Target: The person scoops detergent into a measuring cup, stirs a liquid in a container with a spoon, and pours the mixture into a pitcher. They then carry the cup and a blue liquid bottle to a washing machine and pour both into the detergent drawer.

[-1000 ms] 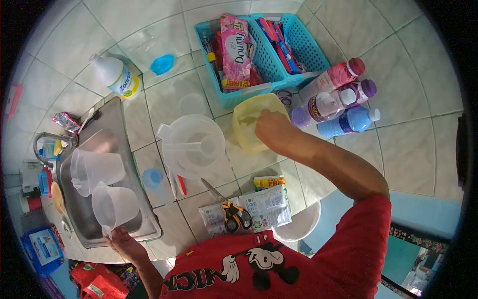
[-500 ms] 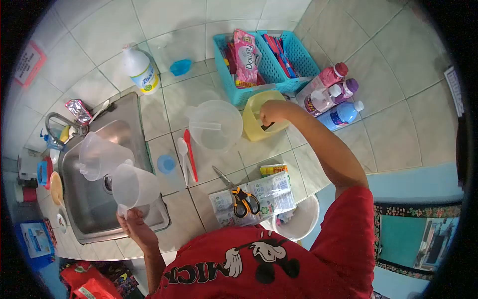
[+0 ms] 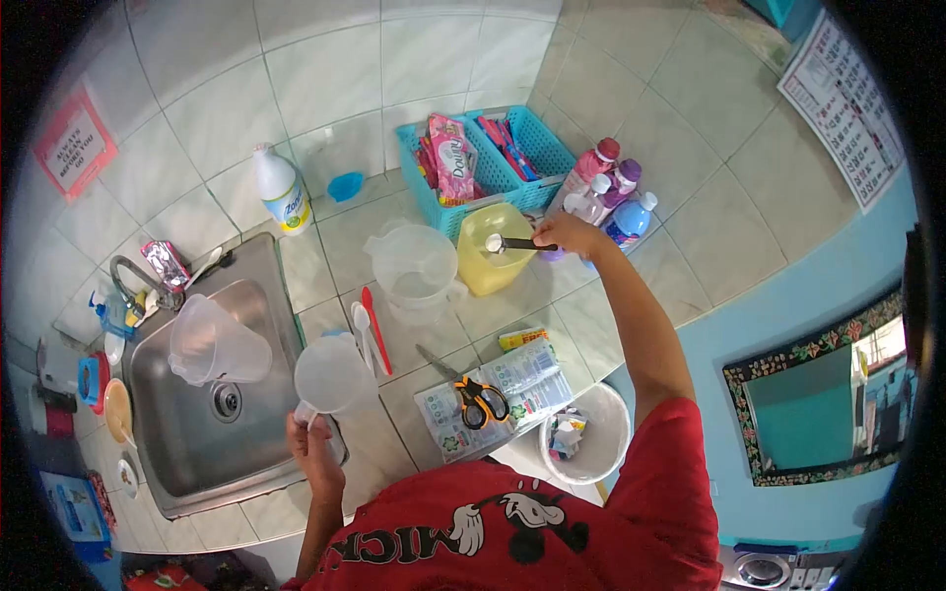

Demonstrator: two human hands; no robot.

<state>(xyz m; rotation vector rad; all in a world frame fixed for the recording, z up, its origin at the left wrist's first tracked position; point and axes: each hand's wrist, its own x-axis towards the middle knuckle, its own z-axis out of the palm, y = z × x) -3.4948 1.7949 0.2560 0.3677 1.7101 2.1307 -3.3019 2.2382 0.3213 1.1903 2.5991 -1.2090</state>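
- Left hand [image 3: 313,448] gripped a clear jug [image 3: 331,377] by its handle at the sink's [image 3: 187,463] front edge, upright.
- Right hand [image 3: 564,234] pinched a scoop [image 3: 510,242] level over the yellow tub [image 3: 495,248], probably keeping its contents in.

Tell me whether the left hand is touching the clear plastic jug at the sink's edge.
Touching. The head view shows the left hand closed around the handle of the clear plastic jug, holding it up beside the steel sink.

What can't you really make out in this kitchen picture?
- Yellow container: head view, whether anything is in it cannot be told.
- Scoop in the right hand: bowl too small to tell if it is full.
- Red sign on the wall: lettering blurred by the lens edge.
- Left hand holding the clear pitcher: fingers partly hidden behind the handle.
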